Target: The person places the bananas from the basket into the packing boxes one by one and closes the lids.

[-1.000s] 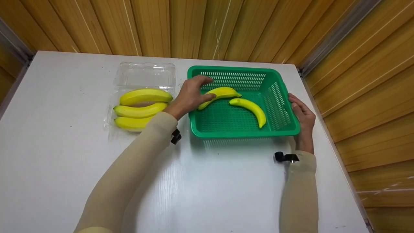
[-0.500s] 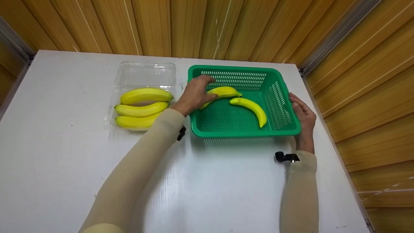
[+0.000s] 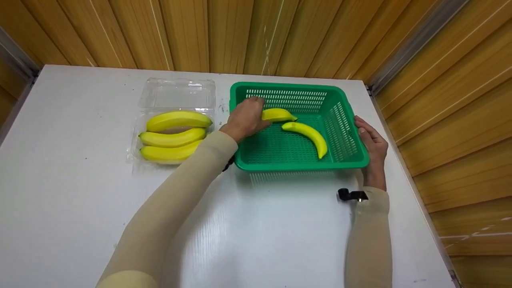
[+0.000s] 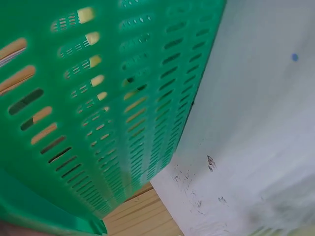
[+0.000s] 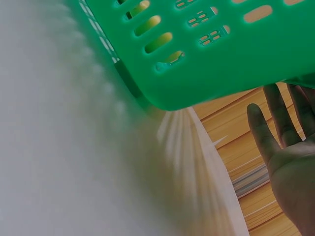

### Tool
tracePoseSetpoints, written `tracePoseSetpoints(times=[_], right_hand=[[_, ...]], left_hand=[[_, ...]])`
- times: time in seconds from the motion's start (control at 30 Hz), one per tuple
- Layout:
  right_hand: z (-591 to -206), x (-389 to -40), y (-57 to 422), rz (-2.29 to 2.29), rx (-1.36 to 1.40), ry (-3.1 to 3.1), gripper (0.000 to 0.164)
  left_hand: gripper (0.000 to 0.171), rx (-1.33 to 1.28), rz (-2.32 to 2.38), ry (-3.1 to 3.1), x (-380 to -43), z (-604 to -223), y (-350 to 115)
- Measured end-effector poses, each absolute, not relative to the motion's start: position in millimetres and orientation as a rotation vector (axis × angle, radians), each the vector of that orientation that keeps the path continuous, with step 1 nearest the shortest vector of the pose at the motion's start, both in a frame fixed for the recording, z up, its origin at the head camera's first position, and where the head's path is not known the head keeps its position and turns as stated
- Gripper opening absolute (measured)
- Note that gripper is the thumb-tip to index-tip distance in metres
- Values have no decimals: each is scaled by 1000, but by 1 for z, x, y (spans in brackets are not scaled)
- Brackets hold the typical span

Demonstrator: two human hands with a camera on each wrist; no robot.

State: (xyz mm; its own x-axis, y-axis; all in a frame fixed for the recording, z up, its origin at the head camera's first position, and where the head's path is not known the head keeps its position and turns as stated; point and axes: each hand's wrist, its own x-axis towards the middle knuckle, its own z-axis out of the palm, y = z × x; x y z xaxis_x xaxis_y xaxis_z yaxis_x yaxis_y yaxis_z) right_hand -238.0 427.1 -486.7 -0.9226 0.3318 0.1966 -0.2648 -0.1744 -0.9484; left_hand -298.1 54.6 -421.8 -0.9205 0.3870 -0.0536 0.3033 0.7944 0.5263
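In the head view a green plastic basket [image 3: 304, 166] stands on the white table with two bananas inside. My left hand [image 3: 247, 119] reaches over its left wall and grips the left banana [image 3: 278, 115], thumb in front and fingers behind. That banana's left end is hidden under the hand. The other banana [image 3: 308, 136] lies curved to the right of it, apart from the hand. My right hand [image 3: 373, 140] rests against the basket's outer right side; in the right wrist view its fingers [image 5: 278, 115] are straight. The left wrist view shows the basket's slotted wall [image 4: 113, 98], not the fingers.
Left of the basket lies a clear plastic clamshell box [image 3: 176, 94] with its lid laid back, holding three bananas [image 3: 174, 138]. My left forearm [image 3: 172, 204] covers part of it. Wood-patterned walls [image 3: 192, 32] stand behind and to the right of the table [image 3: 80, 180].
My left hand has moved slightly right and deeper into the basket, its fingers closing around the left banana and covering more of it. The right hand stays at the basket's side.
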Motion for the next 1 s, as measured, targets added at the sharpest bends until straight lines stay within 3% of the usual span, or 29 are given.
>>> tracePoseSetpoints(times=[0.23, 0.47, 0.77, 1.0], right_hand=[[-485, -238, 427, 2150, -69, -1725, 32], [-485, -237, 427, 2168, -125, -1729, 34], [-486, -237, 427, 2155, -142, -1760, 34], [-486, -237, 427, 2143, -104, -1754, 33]], left_hand=[[65, 436, 977, 2605, -305, -412, 59], [67, 441, 787, 2543, -311, -412, 61], [37, 607, 533, 2697, -305, -421, 62], [31, 727, 189, 2765, -298, -427, 63]])
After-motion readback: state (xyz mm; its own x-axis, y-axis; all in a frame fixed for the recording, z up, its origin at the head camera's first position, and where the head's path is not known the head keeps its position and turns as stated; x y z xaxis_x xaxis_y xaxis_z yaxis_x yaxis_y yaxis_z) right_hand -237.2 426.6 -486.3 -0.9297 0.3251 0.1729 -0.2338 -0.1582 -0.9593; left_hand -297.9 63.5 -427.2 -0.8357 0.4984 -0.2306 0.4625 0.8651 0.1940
